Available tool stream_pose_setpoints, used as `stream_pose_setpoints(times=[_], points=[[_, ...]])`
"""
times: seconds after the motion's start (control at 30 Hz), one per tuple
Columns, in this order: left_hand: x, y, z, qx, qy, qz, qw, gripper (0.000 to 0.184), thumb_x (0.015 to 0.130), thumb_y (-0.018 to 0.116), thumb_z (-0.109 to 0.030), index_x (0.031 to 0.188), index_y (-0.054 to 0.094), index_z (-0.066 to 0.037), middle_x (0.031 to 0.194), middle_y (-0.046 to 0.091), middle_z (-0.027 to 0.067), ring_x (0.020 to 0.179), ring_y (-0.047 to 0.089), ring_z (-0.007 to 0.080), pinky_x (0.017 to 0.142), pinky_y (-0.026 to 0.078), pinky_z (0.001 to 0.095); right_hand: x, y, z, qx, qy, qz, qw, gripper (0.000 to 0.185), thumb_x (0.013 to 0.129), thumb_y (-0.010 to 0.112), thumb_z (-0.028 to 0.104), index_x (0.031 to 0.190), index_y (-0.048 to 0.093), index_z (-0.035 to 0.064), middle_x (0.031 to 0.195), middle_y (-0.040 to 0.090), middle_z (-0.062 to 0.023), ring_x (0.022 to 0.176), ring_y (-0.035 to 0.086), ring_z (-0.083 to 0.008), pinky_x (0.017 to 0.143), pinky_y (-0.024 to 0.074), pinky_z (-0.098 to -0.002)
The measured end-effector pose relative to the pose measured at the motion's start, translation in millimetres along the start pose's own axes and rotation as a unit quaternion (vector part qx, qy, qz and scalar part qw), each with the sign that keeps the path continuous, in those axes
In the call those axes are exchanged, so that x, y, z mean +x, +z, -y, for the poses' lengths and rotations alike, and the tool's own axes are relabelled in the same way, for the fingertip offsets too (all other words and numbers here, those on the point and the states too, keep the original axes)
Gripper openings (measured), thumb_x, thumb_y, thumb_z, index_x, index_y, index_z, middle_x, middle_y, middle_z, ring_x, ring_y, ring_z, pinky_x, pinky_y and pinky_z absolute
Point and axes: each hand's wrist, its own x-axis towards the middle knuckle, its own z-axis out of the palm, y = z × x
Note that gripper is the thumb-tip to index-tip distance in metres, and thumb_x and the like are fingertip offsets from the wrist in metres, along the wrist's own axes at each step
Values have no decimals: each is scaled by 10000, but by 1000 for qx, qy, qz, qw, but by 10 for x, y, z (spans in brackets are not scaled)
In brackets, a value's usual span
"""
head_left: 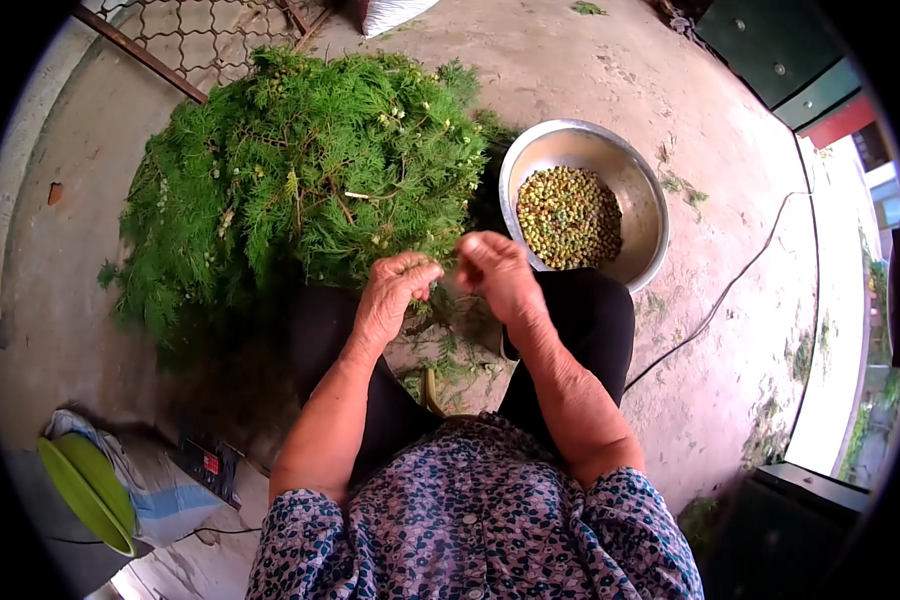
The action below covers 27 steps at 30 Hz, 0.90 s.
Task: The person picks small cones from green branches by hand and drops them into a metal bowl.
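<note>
Over my lap, my left hand (pixel 398 290) is closed in a pinch at the near edge of a big heap of green conifer branches (pixel 310 170). What its fingertips hold is too small to make out. Just to its right, my right hand (pixel 500 278) has its fingers curled together, slightly smeared by motion; anything in them is hidden. The two hands are close but apart. Beyond my right knee stands a wide metal basin (pixel 645 215), partly filled with small yellow-green and brown cones or seeds (pixel 568 217). Pale little cones dot the branches.
Scattered green bits lie on the concrete floor (pixel 710 330), and a thin dark cable (pixel 715 312) crosses it at right. A metal grille (pixel 205 45) is behind the heap. Lower left are a green plastic basin (pixel 85 490) and bags. Dark cabinets (pixel 770 45) stand upper right.
</note>
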Motion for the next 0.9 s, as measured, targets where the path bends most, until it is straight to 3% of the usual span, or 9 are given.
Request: stream_pose_setpoints(times=[0.1, 0.17, 0.23, 0.3, 0.47, 0.63, 0.7, 0.77, 0.9], points=[[18, -89, -21, -121, 19, -31, 992, 162, 814, 555, -136, 778, 584, 19, 584, 434, -6, 564, 408, 103, 592, 384, 272, 228, -427, 61, 336, -139, 31, 931, 324, 912, 428, 244, 1010, 490, -59, 846, 583, -139, 752, 576, -217, 690, 477, -317], [42, -121, -6, -193, 18, -63, 979, 159, 823, 554, -127, 812, 578, 30, 592, 444, 0, 567, 409, 107, 605, 389, 281, 138, -370, 377, 443, -97, -155, 878, 399, 922, 394, 283, 1048, 425, -94, 879, 575, -164, 899, 561, -278, 845, 442, -373], [47, -158, 19, -205, 17, -69, 976, 158, 824, 561, -123, 831, 576, 35, 602, 456, 7, 572, 414, 112, 620, 394, 288, 143, -455, 221, 310, -72, -142, 937, 437, 922, 394, 285, 1103, 393, -112, 906, 569, -190, 913, 567, -302, 859, 445, -387], [45, -159, 22, -224, 12, -85, 971, 146, 819, 569, -113, 832, 579, 32, 609, 466, 9, 572, 418, 115, 624, 399, 291, 26, -368, 49, -55, -55, -100, 992, 460, 865, 522, 339, 1100, 500, -56, 909, 598, -141, 839, 585, -276, 786, 465, -355], [29, -126, 37, -192, 15, -86, 977, 147, 818, 571, -114, 844, 585, 30, 610, 469, 9, 581, 431, 105, 630, 406, 281, -19, -15, -237, -521, -40, 134, 842, 426, 737, 668, 324, 993, 581, -5, 823, 610, -182, 748, 590, -251, 669, 457, -334], [30, -118, 101, -95, 89, -54, 990, 189, 836, 548, -160, 773, 576, 16, 610, 454, 12, 580, 451, 94, 599, 443, 252, 36, 59, -448, -571, -48, 193, 797, 415, 709, 640, 374, 823, 592, -23, 697, 572, -226, 715, 573, -382, 625, 447, -408], [-11, -91, 42, -127, 74, -57, 988, 183, 822, 565, -147, 775, 576, 29, 608, 479, 22, 566, 455, 97, 601, 446, 255, 56, 36, -568, -426, 94, 163, 885, 276, 709, 624, 230, 761, 593, -39, 617, 585, -141, 604, 586, -221, 556, 447, -334], [-20, -61, -24, -162, -8, -99, 982, 187, 806, 583, -149, 778, 580, 36, 606, 502, 31, 553, 463, 106, 609, 448, 257, -8, 1, -562, -369, 40, 204, 906, 165, 715, 602, 123, 746, 595, -38, 594, 546, -86, 548, 536, -127, 521, 431, -283], [27, -149, 73, -171, 5, -53, 984, 219, 791, 594, -234, 674, 561, -52, 741, 548, 23, 657, 503, 124, 776, 395, 315, -204, 28, -411, -274, 17, 175, 946, 81, 735, 564, 42, 745, 592, -34, 638, 534, -58, 501, 511, -118, 484, 417, -245]])
